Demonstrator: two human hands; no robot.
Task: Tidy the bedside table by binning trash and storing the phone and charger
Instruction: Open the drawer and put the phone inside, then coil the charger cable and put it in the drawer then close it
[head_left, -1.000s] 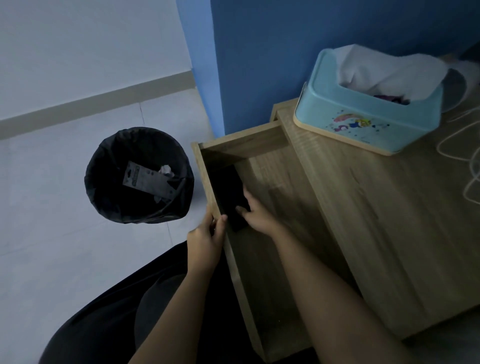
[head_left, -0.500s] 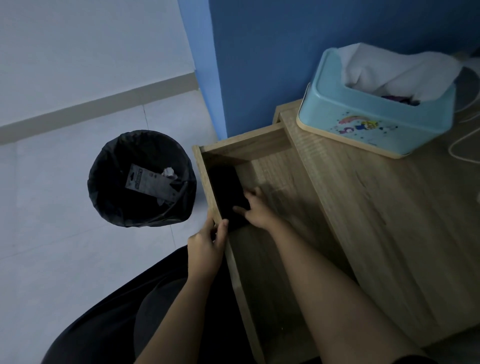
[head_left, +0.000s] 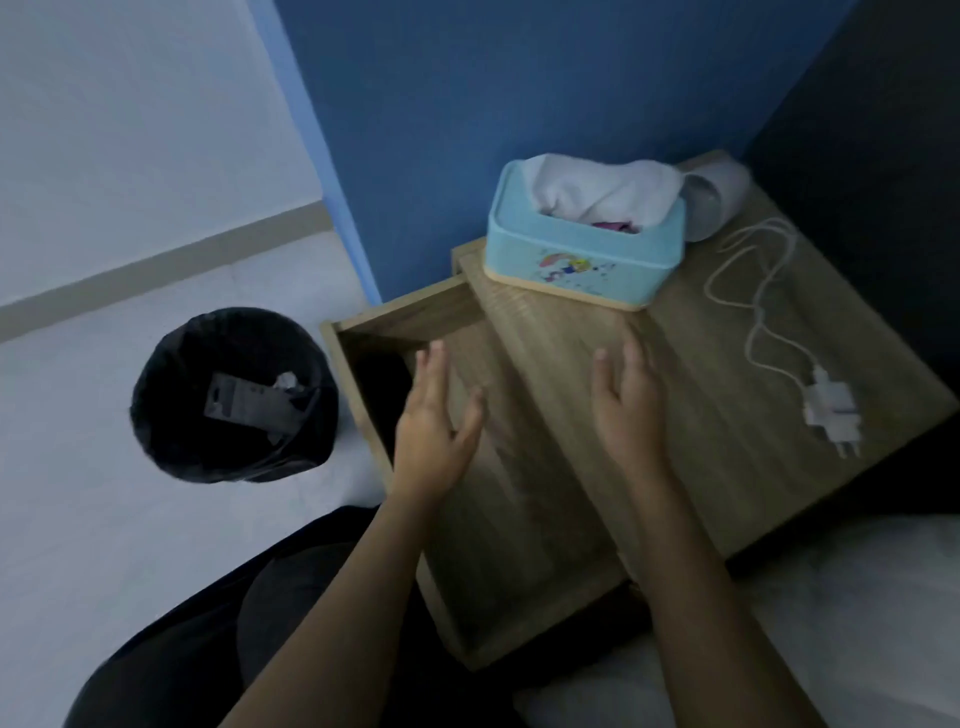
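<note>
The wooden drawer (head_left: 524, 535) of the bedside table (head_left: 727, 415) is pulled out. A dark phone (head_left: 382, 379) lies flat in its far left corner, partly behind my left hand (head_left: 434, 431). That hand hovers open over the drawer's left side, holding nothing. My right hand (head_left: 628, 410) is open above the tabletop's front edge, fingers spread, also holding nothing. A white charger (head_left: 831, 410) with its looped cable (head_left: 753, 291) lies on the tabletop to the right of my right hand. The black-lined bin (head_left: 234, 395) stands on the floor left of the drawer, with packaging and crumpled paper inside.
A light blue tissue box (head_left: 582, 260) with white tissue sticking out stands at the back of the tabletop against the blue wall. A pale cup-like object (head_left: 717, 197) lies behind it. White bedding (head_left: 857, 597) is at the lower right. My dark-clad lap fills the bottom left.
My right hand left the phone in the drawer and rose over the tabletop edge. My left hand let go of the drawer's side and opened. The view swung right, showing the charger.
</note>
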